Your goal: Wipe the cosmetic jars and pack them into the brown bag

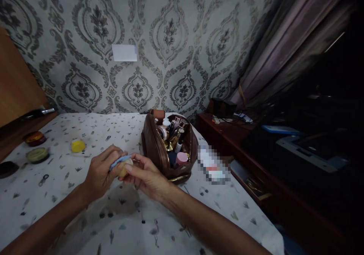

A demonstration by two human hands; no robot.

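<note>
Both hands meet above the bed-like patterned white cloth, left of an unzipped brown cosmetic bag (155, 148). My left hand (101, 169) is closed on a light blue cloth (121, 159), pressing it against a small yellowish round jar (125, 169). Fingers of my right hand (149, 177) wrap round the jar from the right side; part of it is hidden by fingers and cloth. Inside the bag stand several bottles and tubes, with a pink-capped container (182, 158) at the near end.
At the left lie a yellow lid (78, 145), a greenish jar (37, 155), an amber jar (34, 138) and a dark round item (8, 169). Right of the bag is a blurred-out packet (212, 164). A dark red wooden desk (210, 128) borders the right edge; patterned wallpaper rises behind.
</note>
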